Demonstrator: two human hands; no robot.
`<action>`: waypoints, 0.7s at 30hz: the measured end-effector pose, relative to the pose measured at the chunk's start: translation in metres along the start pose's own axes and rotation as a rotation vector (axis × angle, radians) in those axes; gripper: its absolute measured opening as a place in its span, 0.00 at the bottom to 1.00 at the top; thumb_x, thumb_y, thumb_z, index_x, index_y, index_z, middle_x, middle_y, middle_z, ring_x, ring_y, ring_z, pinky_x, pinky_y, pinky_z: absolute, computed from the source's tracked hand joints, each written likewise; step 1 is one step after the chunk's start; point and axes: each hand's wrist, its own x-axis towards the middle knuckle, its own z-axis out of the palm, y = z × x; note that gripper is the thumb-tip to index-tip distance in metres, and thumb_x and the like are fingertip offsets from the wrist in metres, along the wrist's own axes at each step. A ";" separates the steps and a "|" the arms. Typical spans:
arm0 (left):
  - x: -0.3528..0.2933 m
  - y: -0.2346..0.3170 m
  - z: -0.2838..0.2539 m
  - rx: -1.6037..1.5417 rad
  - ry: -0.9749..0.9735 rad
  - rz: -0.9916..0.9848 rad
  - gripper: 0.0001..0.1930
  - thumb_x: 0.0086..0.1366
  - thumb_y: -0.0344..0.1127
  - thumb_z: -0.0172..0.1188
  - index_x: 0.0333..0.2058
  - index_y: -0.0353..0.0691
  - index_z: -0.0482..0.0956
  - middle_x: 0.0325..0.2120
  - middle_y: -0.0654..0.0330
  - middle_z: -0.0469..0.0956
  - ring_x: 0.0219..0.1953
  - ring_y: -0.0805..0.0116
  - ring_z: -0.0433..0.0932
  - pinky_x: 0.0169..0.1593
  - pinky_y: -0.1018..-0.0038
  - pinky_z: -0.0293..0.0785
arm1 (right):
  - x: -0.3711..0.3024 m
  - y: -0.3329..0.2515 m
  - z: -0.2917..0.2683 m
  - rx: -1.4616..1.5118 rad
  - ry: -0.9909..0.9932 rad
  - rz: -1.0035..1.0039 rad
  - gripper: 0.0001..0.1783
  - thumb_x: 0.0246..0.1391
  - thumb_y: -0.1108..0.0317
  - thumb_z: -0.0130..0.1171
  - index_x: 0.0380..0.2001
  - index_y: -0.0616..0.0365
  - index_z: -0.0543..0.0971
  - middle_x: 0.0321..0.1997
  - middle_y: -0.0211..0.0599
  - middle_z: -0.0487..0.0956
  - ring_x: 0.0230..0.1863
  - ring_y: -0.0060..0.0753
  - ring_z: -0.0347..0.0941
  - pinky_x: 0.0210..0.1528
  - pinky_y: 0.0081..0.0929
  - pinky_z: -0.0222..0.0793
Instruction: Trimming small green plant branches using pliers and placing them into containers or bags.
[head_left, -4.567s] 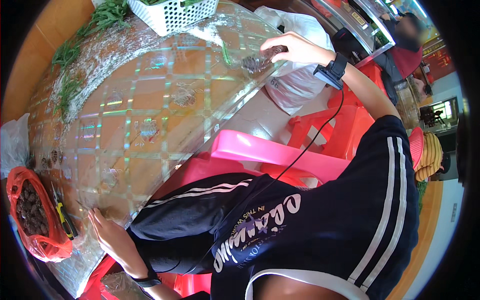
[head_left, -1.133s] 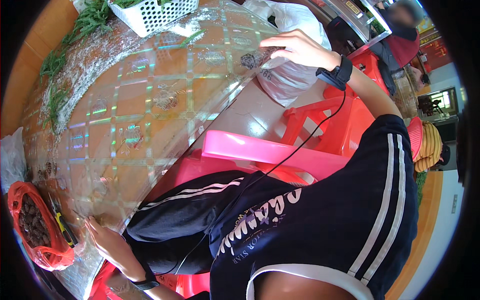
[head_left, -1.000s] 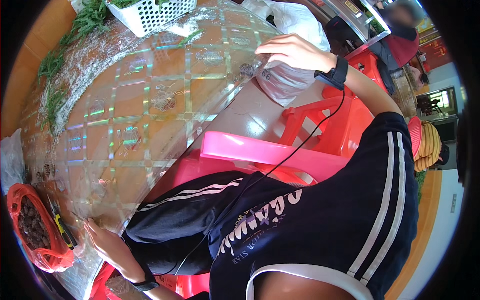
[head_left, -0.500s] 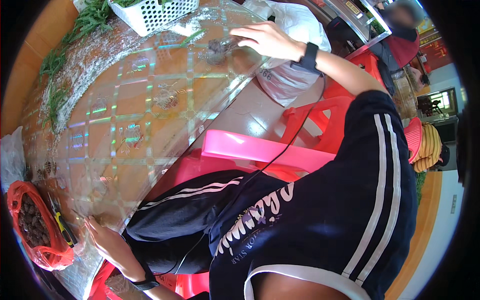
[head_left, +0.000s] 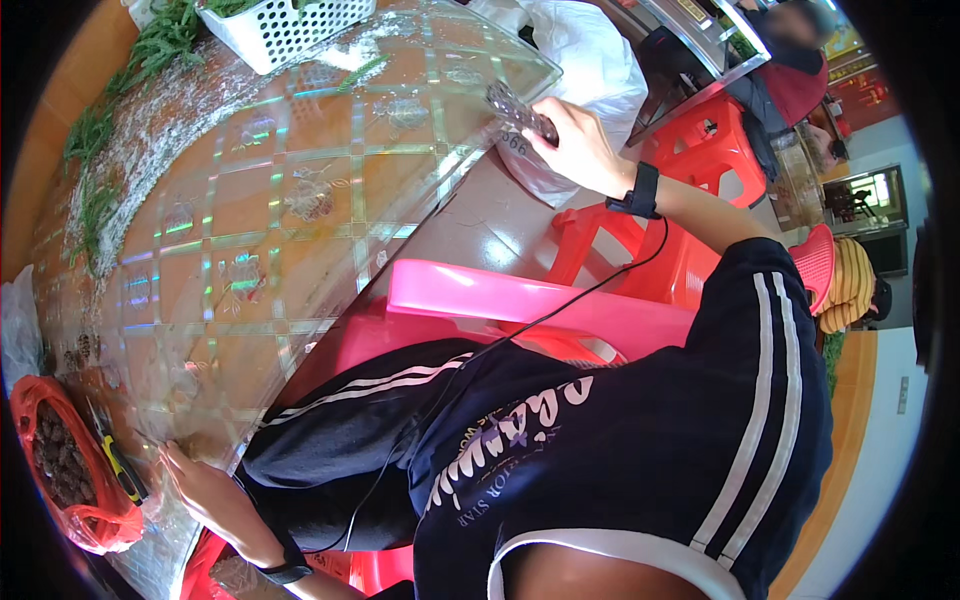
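OK so your right hand [head_left: 582, 142] is up by the far right corner of the tabletop [head_left: 270, 200], and it's got a dark brown pine cone [head_left: 518, 108] gripped between thumb and fingers. The cone sticks out to the left of your fingertips, with pale flecks on its scales. It lines up with the tabletop's edge in this view, but I can't tell if it's actually touching it. Right behind it there's a big white sack [head_left: 600, 75].

Your left hand [head_left: 205, 492] is way down at the near left end, laid on the tabletop with its fingers stretched out. Can't tell if anything's pinched under those fingertips. Just left of it you've got a tool with yellow and black handles [head_left: 122, 470], and beside that a red plastic bag [head_left: 125, 525] with a heap of dark cones [head_left: 62, 455] inside. A few small cones [head_left: 82, 350] lie loose a bit farther up.

Along the far side there's a white perforated basket [head_left: 262, 42] with green sprigs in it, more green sprigs [head_left: 92, 135] off to the left, and a streak of white powder [head_left: 125, 195]. You've got 2 black bands on, 1 per wrist, and a black cable [head_left: 560, 312] hangs from the right wrist across your pink chair [head_left: 530, 290].
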 end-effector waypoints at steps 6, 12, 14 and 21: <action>0.000 0.000 0.000 -0.017 -0.004 -0.016 0.19 0.57 0.22 0.40 0.49 0.28 0.62 0.49 0.40 0.65 0.52 0.47 0.65 0.54 0.62 0.63 | -0.063 0.008 -0.015 -0.005 -0.150 0.055 0.12 0.41 0.73 0.61 0.30 0.59 0.70 0.20 0.37 0.71 0.18 0.32 0.68 0.21 0.25 0.64; 0.001 0.002 -0.003 -0.017 -0.021 -0.010 0.19 0.57 0.22 0.40 0.49 0.28 0.62 0.49 0.40 0.65 0.51 0.47 0.66 0.53 0.62 0.64 | -0.049 0.013 -0.030 0.007 0.008 0.079 0.12 0.41 0.73 0.62 0.28 0.60 0.70 0.18 0.35 0.70 0.17 0.27 0.66 0.21 0.22 0.64; 0.001 0.005 -0.004 -0.017 -0.014 -0.003 0.19 0.57 0.22 0.40 0.49 0.28 0.62 0.49 0.40 0.65 0.51 0.46 0.66 0.53 0.62 0.64 | -0.019 0.015 -0.023 0.015 0.115 0.120 0.12 0.41 0.73 0.63 0.28 0.60 0.70 0.18 0.34 0.70 0.17 0.25 0.67 0.21 0.22 0.64; 0.000 0.001 -0.003 -0.009 0.012 0.032 0.18 0.57 0.21 0.41 0.48 0.27 0.62 0.48 0.39 0.66 0.51 0.46 0.66 0.53 0.62 0.64 | 0.027 0.015 0.013 0.010 0.223 0.106 0.12 0.41 0.72 0.63 0.27 0.60 0.69 0.19 0.35 0.71 0.18 0.28 0.68 0.22 0.23 0.65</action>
